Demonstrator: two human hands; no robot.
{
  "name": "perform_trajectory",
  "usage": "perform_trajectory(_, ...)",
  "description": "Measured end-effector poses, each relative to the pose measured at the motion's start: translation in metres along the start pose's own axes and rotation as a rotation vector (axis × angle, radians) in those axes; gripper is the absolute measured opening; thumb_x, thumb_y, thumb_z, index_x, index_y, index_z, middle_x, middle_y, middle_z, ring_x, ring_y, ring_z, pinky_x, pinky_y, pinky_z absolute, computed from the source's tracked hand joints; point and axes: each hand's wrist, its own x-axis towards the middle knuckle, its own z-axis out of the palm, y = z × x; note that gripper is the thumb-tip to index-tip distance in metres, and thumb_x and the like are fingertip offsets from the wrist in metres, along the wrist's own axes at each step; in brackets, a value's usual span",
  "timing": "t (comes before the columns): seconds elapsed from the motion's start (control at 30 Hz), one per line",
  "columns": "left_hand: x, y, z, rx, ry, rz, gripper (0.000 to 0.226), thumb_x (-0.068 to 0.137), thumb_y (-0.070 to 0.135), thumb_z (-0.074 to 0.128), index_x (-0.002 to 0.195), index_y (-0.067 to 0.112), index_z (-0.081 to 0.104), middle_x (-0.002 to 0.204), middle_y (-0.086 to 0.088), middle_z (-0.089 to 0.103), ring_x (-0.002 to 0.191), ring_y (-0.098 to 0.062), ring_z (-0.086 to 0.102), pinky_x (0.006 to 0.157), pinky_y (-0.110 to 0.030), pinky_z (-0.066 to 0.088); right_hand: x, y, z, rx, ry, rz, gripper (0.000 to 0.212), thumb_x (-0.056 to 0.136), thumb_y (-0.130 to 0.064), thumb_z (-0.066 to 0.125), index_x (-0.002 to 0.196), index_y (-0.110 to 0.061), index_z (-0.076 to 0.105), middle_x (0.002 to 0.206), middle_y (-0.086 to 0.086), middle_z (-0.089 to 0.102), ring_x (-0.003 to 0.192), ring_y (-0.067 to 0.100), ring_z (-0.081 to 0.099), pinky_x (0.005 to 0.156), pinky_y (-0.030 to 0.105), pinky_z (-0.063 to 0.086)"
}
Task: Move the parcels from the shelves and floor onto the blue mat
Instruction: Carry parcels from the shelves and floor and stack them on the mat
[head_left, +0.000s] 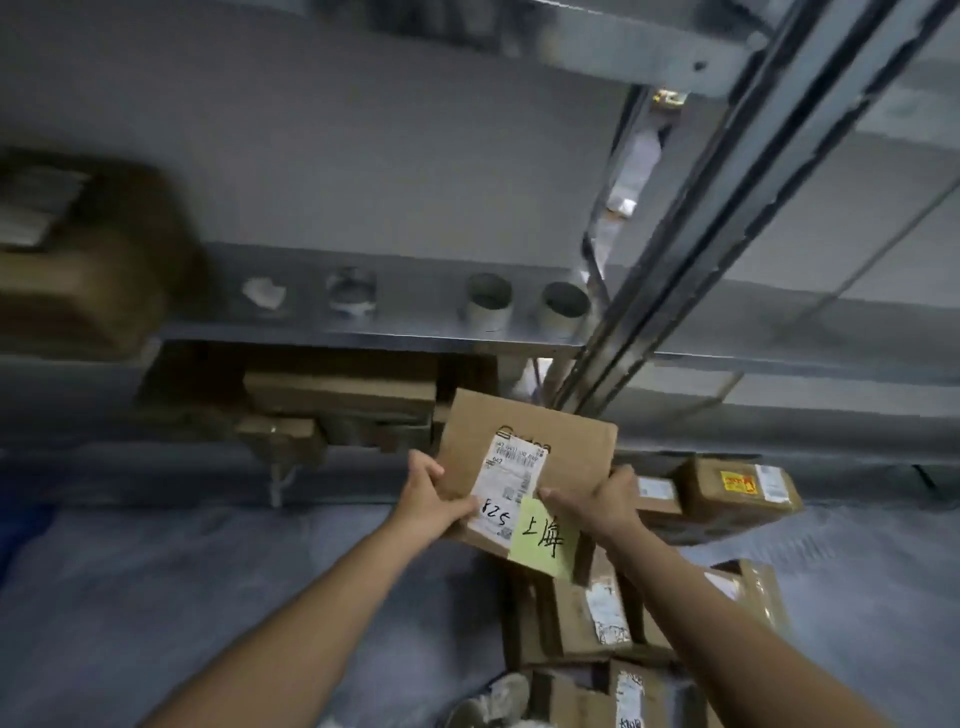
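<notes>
I hold a brown cardboard parcel in front of the shelf unit, with a white shipping label and a yellow-green note with black handwriting on its top. My left hand grips its left edge and my right hand grips its right edge near the note. More brown parcels lie on the floor below and to the right, and one with a yellow sticker lies farther right. Other boxes sit on the low shelf behind the held parcel.
A grey metal shelf board carries two tape rolls, a shiny roll and crumpled paper. A large blurred box sits at the left. A metal upright rises at the right. Grey floor stretches on the left.
</notes>
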Motion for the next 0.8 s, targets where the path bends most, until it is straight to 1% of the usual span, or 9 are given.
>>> perform_trajectory(0.03,-0.012,-0.013,-0.019,-0.028,0.008,-0.013,0.067,0.065,0.026,0.088,0.099,0.022,0.031,0.111,0.000,0.052,0.098,-0.014,0.055,0.074,-0.029,0.051,-0.016,-0.010,0.020,-0.090,0.042,-0.020,0.113,0.059,-0.044,0.088,0.141,-0.017,0.016,0.124,0.009,0.044,0.116,0.028,0.050,0.093,0.044,0.050)
perform_trajectory(0.1,-0.033,-0.041,-0.041,-0.081,0.092,-0.049,0.071,0.060,0.035,0.089,0.101,0.026,0.031,0.117,0.001,0.050,0.106,-0.014,0.049,0.085,-0.030,0.048,-0.045,-0.023,0.050,-0.174,0.080,-0.073,0.123,0.056,-0.050,0.088,0.147,-0.016,0.013,0.143,0.013,0.032,0.132,0.034,0.037,0.103,0.052,0.043)
perform_trajectory(0.2,-0.058,-0.070,-0.073,-0.160,0.278,-0.134,0.090,0.052,0.054,0.086,0.120,0.031,0.032,0.123,0.003,0.037,0.120,-0.018,0.033,0.100,-0.035,0.036,-0.075,-0.036,0.082,-0.249,0.000,-0.171,0.120,0.054,-0.054,0.088,0.145,-0.017,0.019,0.145,0.012,0.033,0.131,0.036,0.038,0.101,0.054,0.046)
perform_trajectory(0.27,-0.066,-0.086,-0.098,-0.188,0.293,-0.221,0.090,0.057,0.058,0.084,0.130,0.022,0.045,0.128,-0.003,0.037,0.127,-0.024,0.033,0.104,-0.037,0.037,-0.089,-0.049,0.097,-0.290,-0.058,-0.188,0.116,0.053,-0.054,0.088,0.142,-0.017,0.022,0.142,0.011,0.038,0.128,0.036,0.043,0.098,0.055,0.048)
perform_trajectory(0.37,-0.086,-0.110,-0.149,-0.204,0.350,-0.209,0.069,0.059,0.058,0.084,0.112,0.018,0.064,0.118,-0.004,0.041,0.120,-0.023,0.041,0.097,-0.033,0.045,-0.116,-0.075,0.131,-0.284,-0.164,-0.213,0.121,0.051,-0.055,0.088,0.144,-0.018,0.021,0.142,0.012,0.041,0.126,0.037,0.047,0.097,0.055,0.049)
perform_trajectory(0.47,-0.106,-0.132,-0.209,-0.228,0.484,-0.210,0.071,0.057,0.052,0.088,0.111,0.019,0.055,0.115,-0.002,0.040,0.117,-0.020,0.041,0.095,-0.035,0.045,-0.150,-0.110,0.178,-0.273,-0.276,-0.277,0.122,0.054,-0.052,0.089,0.145,-0.016,0.017,0.145,0.012,0.040,0.126,0.035,0.049,0.096,0.054,0.050)
perform_trajectory(0.57,-0.133,-0.157,-0.272,-0.317,0.618,-0.204,0.072,0.057,0.045,0.090,0.108,0.020,0.045,0.114,-0.001,0.043,0.111,-0.018,0.044,0.092,-0.035,0.046,-0.186,-0.140,0.237,-0.239,-0.423,-0.353,0.108,0.056,-0.045,0.091,0.134,-0.014,0.024,0.138,0.011,0.046,0.118,0.031,0.056,0.093,0.051,0.054)
perform_trajectory(0.67,-0.167,-0.187,-0.336,-0.452,0.725,-0.148,0.072,0.061,0.035,0.091,0.107,0.017,0.039,0.106,0.003,0.058,0.099,-0.012,0.060,0.074,-0.021,0.048,-0.230,-0.174,0.302,-0.237,-0.588,-0.434,0.106,0.059,-0.036,0.092,0.137,-0.012,0.025,0.133,0.011,0.053,0.113,0.031,0.061,0.090,0.051,0.056)
perform_trajectory(0.8,-0.213,-0.226,-0.408,-0.526,0.974,-0.173,0.069,0.063,0.033,0.090,0.104,0.018,0.038,0.097,0.012,0.059,0.087,0.002,0.058,0.064,-0.013,0.043,-0.292,-0.222,0.386,-0.304,-0.759,-0.619,0.100,0.060,-0.035,0.093,0.134,-0.007,0.032,0.131,0.012,0.056,0.113,0.030,0.062,0.089,0.049,0.056)
